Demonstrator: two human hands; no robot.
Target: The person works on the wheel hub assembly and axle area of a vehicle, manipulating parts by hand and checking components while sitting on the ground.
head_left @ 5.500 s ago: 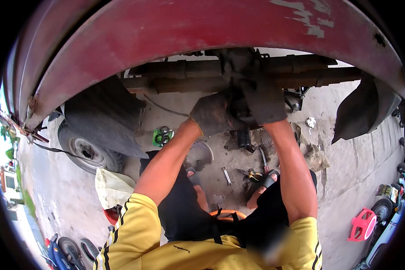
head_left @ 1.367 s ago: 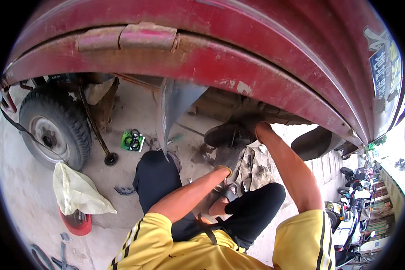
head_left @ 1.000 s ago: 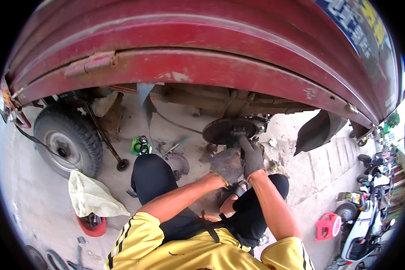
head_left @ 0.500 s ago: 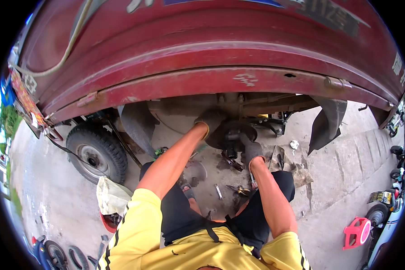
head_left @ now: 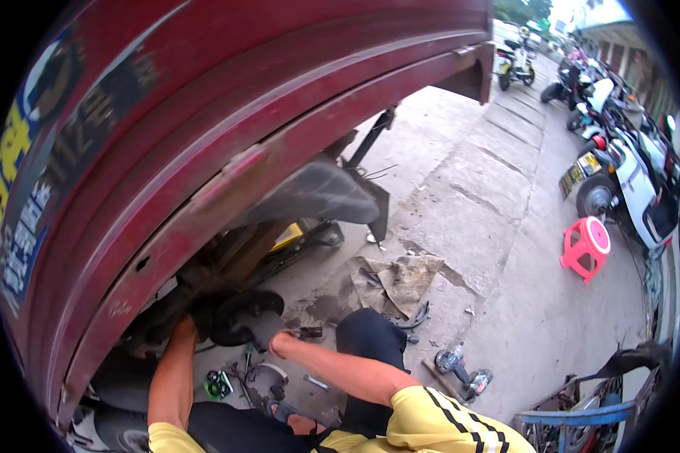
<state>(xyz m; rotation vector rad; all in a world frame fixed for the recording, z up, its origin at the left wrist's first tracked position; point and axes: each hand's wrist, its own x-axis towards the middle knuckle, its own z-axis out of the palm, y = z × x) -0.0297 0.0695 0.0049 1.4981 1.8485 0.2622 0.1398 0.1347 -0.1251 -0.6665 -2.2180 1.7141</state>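
Head camera view: a dark round plate (head_left: 247, 306) sits under the red vehicle body (head_left: 302, 98), with no wheel mounted over it where I can see its face. As I judge it, the stripping of this end is done, the wheel being off and the plate bare, and the work around its middle is unfinished, since I am working at it and loose parts lie about. How much is left I cannot tell; shadow and blur hide the fixings.

The plate lies between my two arms, just beyond my right hand (head_left: 265, 329) and to its left. That gloved hand is against the near side of the plate, fingers toward its centre; whether they are wrapped around anything or only resting there, I cannot tell. My left forearm (head_left: 172, 374) runs up left of the plate, and the hand at its end is lost in the dark under the body, so its grip cannot be read.

Below the plate, on the ground, are a curved metal piece (head_left: 270, 371), a green pack with black rings (head_left: 217, 384) and a wrench (head_left: 317, 383). Farther right, beyond my knee, lies a crumpled brown cloth (head_left: 409, 279); well apart stands a pink stool (head_left: 584, 248), near a parked scooter (head_left: 633, 181).
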